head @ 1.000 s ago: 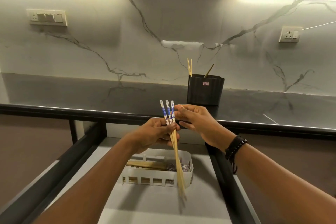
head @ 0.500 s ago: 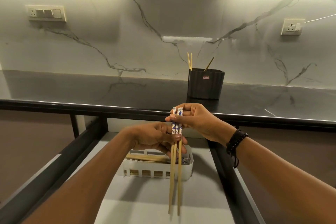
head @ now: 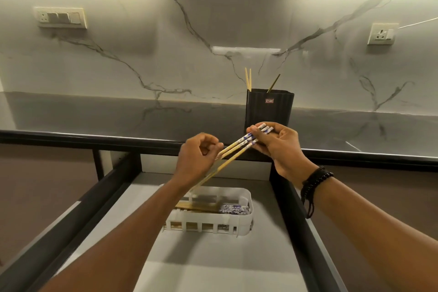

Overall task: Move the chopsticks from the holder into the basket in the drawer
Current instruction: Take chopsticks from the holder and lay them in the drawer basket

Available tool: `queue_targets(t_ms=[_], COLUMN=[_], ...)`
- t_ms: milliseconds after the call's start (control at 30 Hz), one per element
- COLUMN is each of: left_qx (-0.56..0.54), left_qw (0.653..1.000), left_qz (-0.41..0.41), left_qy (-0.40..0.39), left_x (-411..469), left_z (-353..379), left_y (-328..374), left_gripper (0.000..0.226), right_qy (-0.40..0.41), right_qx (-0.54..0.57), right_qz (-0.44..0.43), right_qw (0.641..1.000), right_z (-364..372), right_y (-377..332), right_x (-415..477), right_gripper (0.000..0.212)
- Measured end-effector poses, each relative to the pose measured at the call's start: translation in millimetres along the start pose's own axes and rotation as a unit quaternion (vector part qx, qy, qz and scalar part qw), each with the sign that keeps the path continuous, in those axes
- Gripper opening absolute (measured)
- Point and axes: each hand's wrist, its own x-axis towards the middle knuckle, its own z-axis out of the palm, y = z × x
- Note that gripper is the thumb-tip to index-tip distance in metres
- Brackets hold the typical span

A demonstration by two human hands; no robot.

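Head view, looking forward and down. Three chopsticks [head: 237, 147] were held in the air above the basket [head: 247, 218], on a slant. Their blue-and-white patterned ends were up, behind and above the basket's right end. Their bare wooden tips pointed down over its rear left corner (tips motion-blurred).

Right hand [head: 282, 147] pinched the patterned ends between thumb and curled fingers. Left hand [head: 196, 161] was above the basket's left half with its fingers curled. It appeared to grip the shafts mid-length, though the palm side faced away.

The white slotted basket sat on the floor of the open drawer [head: 213, 268]. Stored chopsticks [head: 227, 208] lay flat inside it, lengthwise, patterned ends toward its right wall.

Black ribbed holder [head: 270, 109] stood upright on the dark countertop [head: 118, 116], behind and above the basket, slightly to its right. Leftover sticks [head: 248, 79] rose from the holder, two close together at its left corner and one leaning further right.

Dark beaded bracelet [head: 315, 180] was on the right wrist, to the right of the basket.
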Motion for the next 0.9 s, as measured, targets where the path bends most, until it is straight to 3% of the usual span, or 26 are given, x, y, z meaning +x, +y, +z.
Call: queue_targets(t_ms=[33,100,167,267,433,633,767,900], left_qx=[0.019,0.002,-0.073,-0.201,-0.431,-0.557,-0.576,-0.591], left_qw=[0.999,0.999,0.994,0.945,0.863,0.775,0.766,0.756], left_qz=[0.034,0.042,-0.040,-0.175,-0.241,-0.298,-0.285,-0.280], left_qy=[0.037,0.025,-0.070,-0.188,-0.102,0.001,0.010,0.014], left_x=[0,-1,-7,-14,-9,-6,-4,-1], left_z=[2,7,15,22,17,7,0,-9], left_y=[2,5,10,13,22,27,26,24], left_gripper=[0.013,0.024,0.039,0.049,0.040,0.030,0.023,0.020], right_qy=[0.022,0.059,0.083,0.089,0.080,0.033,-0.023,-0.096], right_qx=[0.016,0.047,0.092,0.172,0.225,0.214,0.227,0.306], right_qz=[0.003,0.005,0.009,0.033,0.082,0.096,0.093,0.082], right_qw=[1.000,0.997,0.992,0.980,0.968,0.971,0.969,0.944], right_z=[-1,-2,-1,3,15,22,19,10], right_y=[0,1,1,-1,4,15,18,16], right_x=[1,1,1,-2,-10,-23,-28,-31], right_gripper=[0.018,0.015,0.016,0.029,0.041,0.043,0.039,0.044])
